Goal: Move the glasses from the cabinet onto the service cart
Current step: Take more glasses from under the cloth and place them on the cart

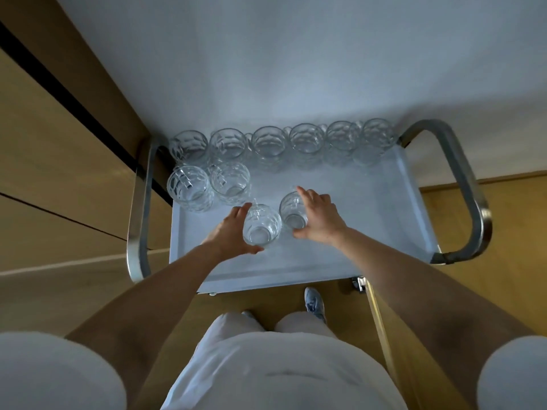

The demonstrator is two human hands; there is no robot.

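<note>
Here, both hands were over the cart's top tray [384, 208], each at a glass. The left hand [229, 232] was curled around the left side of the near glass [262, 224], thumb below its base and fingers behind its far side; the grip looked partial, the hand wrapped on the glass rather than shut tight. The right hand [321, 216] lay against the right side of the second glass [293, 210], index finger stretched up past the rim and thumb under the near edge, holding it. The two held glasses stood just beside each other, roughly mid-tray, toward the near edge. Whether their bases rested on the tray or sat slightly above it could not be told.

Other glasses on the tray: a back row [306, 140] of six along the far edge, side by side and touching or nearly so, and a pair [207, 184] in front of the row's left end, close together. All were clear, faceted and upright, mouths up. The right half of the tray in front of the row was bare.

The cart had a pale tray with a raised lip and a metal tube handle at each end, left handle [139, 208] and right handle [461, 184]. It stood against a white wall [296, 54]. Wooden panels [59, 143] ran along the left. One shoe [314, 303] showed on the wooden floor below the tray's near edge. Bare forearms, white short sleeves.
</note>
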